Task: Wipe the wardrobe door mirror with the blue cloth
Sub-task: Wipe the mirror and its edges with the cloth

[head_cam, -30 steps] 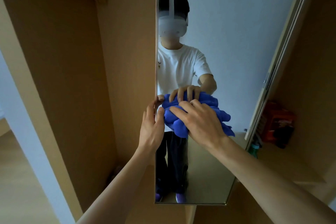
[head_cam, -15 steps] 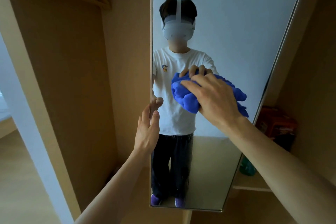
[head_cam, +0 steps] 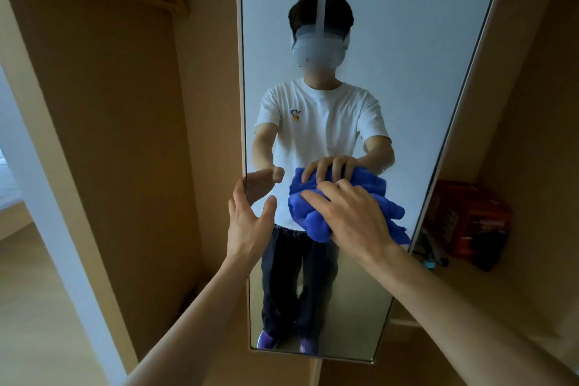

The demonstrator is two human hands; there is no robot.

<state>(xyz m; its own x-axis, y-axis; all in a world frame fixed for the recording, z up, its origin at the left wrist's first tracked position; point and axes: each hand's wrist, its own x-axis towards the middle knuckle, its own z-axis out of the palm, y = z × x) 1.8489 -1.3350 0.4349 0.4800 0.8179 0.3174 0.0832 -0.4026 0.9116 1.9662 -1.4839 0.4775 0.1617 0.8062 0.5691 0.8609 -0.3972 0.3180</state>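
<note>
Blue cloth [head_cam: 308, 219] now lower on mirror [head_cam: 391, 41], under right hand [head_cam: 354, 222]

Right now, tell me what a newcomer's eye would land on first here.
The bright blue cloth stands out first, bunched under the right hand against the tall mirror at centre. It shows the person's reflection in a white shirt; the left hand rests at its left edge. A red box sits at far right, beyond the mirror.
</note>
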